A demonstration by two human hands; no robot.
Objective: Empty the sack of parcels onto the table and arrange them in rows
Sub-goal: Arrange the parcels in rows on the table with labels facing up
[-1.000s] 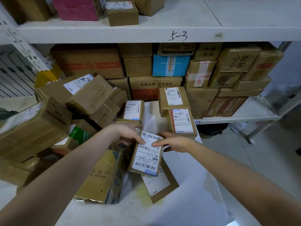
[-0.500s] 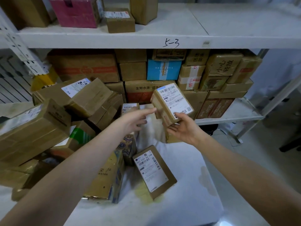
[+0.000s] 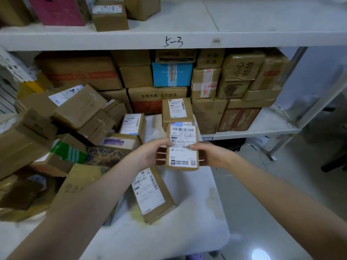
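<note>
Right now both hands are gripping 1 small brown box (image 3: 181, 147) by its long sides, with its white label facing up. The left hand (image 3: 148, 153) is curling its fingers under the left edge, with the thumb pressing on top beside the label. The right hand (image 3: 209, 154) is doing the same on the right edge. The box is sitting over the far part of a white table (image 3: 187, 218); I cannot tell whether it is resting on anything underneath.

Just nearer the camera than the small brown box, a flat labelled parcel (image 3: 151, 194) is lying slantwise on the table, its near left corner passing under the left forearm. Directly behind the small brown box, another labelled box (image 3: 177, 110) is sitting label up, and a sliver of 1 more label is peeking out between the 2. Behind and to the left, an upright little box (image 3: 133, 124) is standing on end.

Left of the small brown box, a heap of brown cartons (image 3: 78, 113) is sprawling across the table. A green-and-white package (image 3: 68, 152) and a dark patterned package (image 3: 105, 156) are lying at the side of the heap closest to the held box.

Well behind the small brown box, a shelf unit (image 3: 244, 38) marked "5-3" is holding stacked cartons, among them a blue box (image 3: 171, 74), and a pink box (image 3: 60, 11) is sitting on the board above.
</note>
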